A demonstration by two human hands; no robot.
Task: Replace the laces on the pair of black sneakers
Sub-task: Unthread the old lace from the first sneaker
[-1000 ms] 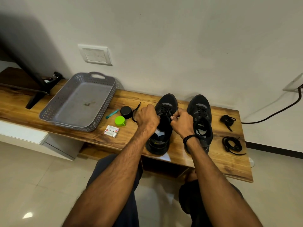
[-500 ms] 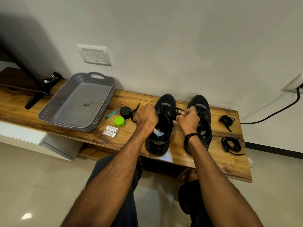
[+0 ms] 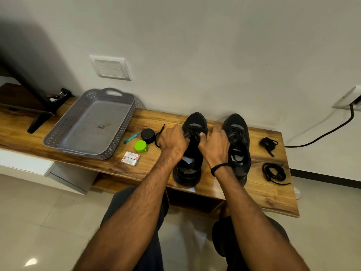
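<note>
Sneakers stand side by side on the bench (image 3: pixel 273 198), toes to the wall, heels to the person. The long axes run straight away from the body.

Work is on the left sneaker (image 3: pixel 195 120). The right sneaker (image 3: pixel 237 133) stands just beside it and neither hand works on it.

- Left hand (image 3: pixel 172 142): fingers curled into a fist at the left flank of the eyelet row, gripping the lace (image 3: pixel 158 136). A loop and the free tip stick out past the knuckles to the left.
- Right hand (image 3: pixel 214 145): over the gap between the two sneakers, fingers curled, thumb (image 3: pixel 202 135) pointing in at the eyelets. It appears to pinch the other run of the same lace. Black on black, so not certain.

Key relation: the eyelet row lies between the hands and slightly ahead of them, along the sneaker's long axis. Both hands are about equally near. Judgement: any pull to tighten goes crosswise, and the next crossing comes one eyelet nearer the heel.

Far lace bundle (image 3: pixel 268 143) and near lace bundle (image 3: pixel 273 173) lie well to the right, beyond the right sneaker, on the right hand's side.
</note>
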